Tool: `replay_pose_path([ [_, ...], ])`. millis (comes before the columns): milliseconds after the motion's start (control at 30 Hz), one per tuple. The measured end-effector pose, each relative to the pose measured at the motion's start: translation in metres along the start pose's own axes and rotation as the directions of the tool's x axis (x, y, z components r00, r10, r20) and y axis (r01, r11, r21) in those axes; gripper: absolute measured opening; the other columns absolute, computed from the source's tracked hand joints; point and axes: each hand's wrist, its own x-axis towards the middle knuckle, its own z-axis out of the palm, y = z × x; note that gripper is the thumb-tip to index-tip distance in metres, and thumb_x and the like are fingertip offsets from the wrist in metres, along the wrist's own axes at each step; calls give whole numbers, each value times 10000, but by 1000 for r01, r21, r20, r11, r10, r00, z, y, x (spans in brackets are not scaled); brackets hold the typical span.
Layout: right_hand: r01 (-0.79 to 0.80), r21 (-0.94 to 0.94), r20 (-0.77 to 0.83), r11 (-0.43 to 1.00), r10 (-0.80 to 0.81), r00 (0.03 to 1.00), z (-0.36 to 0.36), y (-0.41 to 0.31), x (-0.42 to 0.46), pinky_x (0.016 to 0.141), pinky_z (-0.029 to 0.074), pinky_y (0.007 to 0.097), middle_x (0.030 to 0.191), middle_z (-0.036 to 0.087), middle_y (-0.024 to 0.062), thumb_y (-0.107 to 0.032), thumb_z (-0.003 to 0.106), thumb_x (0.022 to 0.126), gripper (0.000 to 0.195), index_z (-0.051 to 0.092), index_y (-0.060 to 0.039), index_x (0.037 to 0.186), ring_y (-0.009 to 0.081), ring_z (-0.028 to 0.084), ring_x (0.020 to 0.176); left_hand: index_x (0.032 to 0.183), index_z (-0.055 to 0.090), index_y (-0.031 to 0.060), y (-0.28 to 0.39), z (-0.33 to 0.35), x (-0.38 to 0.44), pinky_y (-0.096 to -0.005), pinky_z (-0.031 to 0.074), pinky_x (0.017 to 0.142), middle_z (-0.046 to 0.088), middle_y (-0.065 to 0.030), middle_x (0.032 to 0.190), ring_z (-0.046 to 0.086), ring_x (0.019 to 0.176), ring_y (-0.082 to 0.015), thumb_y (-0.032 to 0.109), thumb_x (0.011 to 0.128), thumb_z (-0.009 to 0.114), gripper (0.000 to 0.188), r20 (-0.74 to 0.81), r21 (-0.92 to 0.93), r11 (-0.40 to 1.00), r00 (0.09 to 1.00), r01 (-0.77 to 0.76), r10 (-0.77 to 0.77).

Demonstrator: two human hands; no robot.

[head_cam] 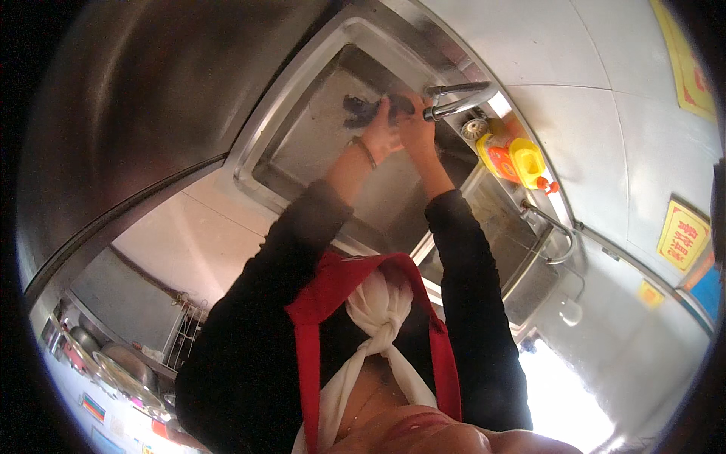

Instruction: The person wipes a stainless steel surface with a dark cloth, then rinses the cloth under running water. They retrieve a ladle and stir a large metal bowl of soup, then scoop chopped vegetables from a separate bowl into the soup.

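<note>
Both my hands are together over a stainless steel sink basin (317, 147), just beside the end of a chrome faucet (462, 105). My left hand (383, 131), with a dark band at its wrist, has its thumb raised against a dark, soft-looking item (401, 104). On the other side, my right hand (417, 126) grips the same item close to the spout; its fingertips are partly hidden. More dark material (360, 110) shows to the left of my fingers, and whether it joins the held item is unclear. Its exact kind cannot be made out.
A sink strainer basket (474, 129) and yellow-and-orange detergent bottles (526, 162) stand on the ledge at right. Beyond are a second basin (493, 227) and another faucet (558, 230). A large metal panel (142, 74) borders the sink at left. Metal bowls (127, 369) sit at lower left.
</note>
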Motion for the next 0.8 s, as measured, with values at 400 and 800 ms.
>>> replay_pose_path([
  [400,-118,-322,-67,939,102,993,12,-17,-8,722,508,491,894,662,221,-422,579,843,363,669,-80,924,426,642,831,1103,606,35,-15,-42,26,-402,521,830,651,-113,1086,643,937,-262,278,943,485,315,-373,236,918,843,-319,389],
  [800,116,-222,-50,968,-130,990,-3,-1,34,729,490,454,836,622,193,-286,638,851,245,603,-44,870,417,606,832,1240,546,75,20,-20,-5,-492,300,1069,645,-67,1153,568,1146,-262,441,965,501,460,-329,275,961,942,24,71],
])
